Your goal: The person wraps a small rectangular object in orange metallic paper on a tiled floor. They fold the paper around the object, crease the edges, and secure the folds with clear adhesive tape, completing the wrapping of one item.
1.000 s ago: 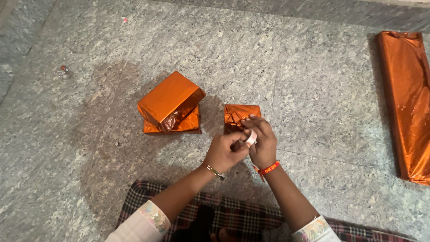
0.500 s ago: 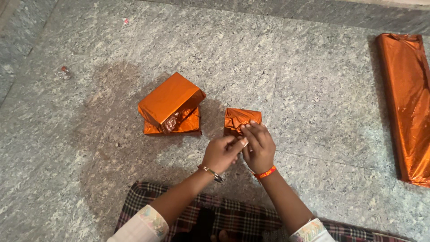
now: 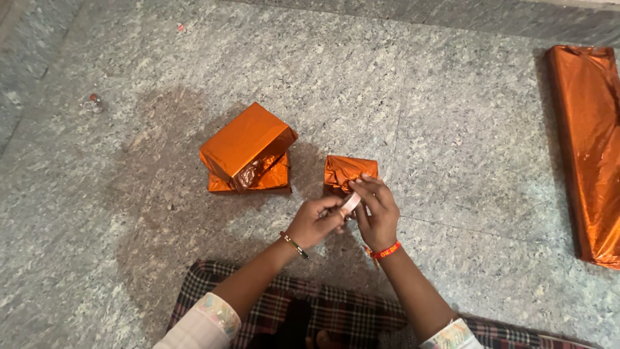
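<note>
While both hands meet just in front of the small parcel wrapped in crinkled orange metallic foil, the left hand pinches one end of a short pale strip, probably adhesive tape, and the right hand closes its fingertips on the other part of it; whether a roll is tucked in the right palm I cannot tell. That small parcel rests on the speckled grey stone floor, touching the right fingertips at its near edge, at about twelve o'clock from the hands. At ten o'clock from them sits a stack of two larger orange foil-wrapped boxes, the upper one tilted across the lower, and far off at two to three o'clock lies a long flat sheet of the same orange foil. The likely trouble, as I judge it, is the strip itself: held slack between two pinches, it could curl and stick to a finger or to its own face, or land crooked on the loose folds, which look puffed and might spring open if no finger presses them down. With nothing bracing it on smooth stone, the parcel may also slide when pushed.
</note>
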